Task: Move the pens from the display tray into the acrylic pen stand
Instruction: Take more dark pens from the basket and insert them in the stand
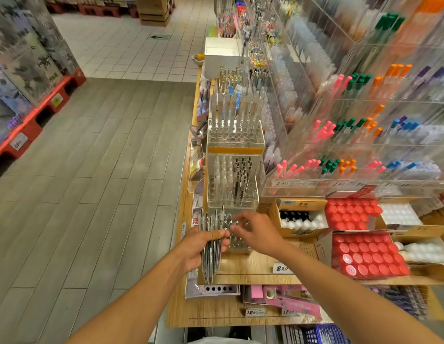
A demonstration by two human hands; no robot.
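Observation:
My left hand (200, 247) grips a bundle of several clear pens with dark cores (211, 249), held upright at the shelf's left edge. Just right of it stands a clear acrylic pen stand (237, 240) with rows of round holes in its top. My right hand (255, 230) hovers over the stand, its fingertips pinching the top of one pen (232, 223) that sits in a hole. The palm hides part of the stand.
Two taller acrylic stands (232, 184) with pens rise behind on the wooden shelf (253, 265). Boxes of red-capped bottles (365, 255) lie to the right. Clear bins of coloured pens (352, 135) fill the back right. Grey floor (92, 170) stretches left.

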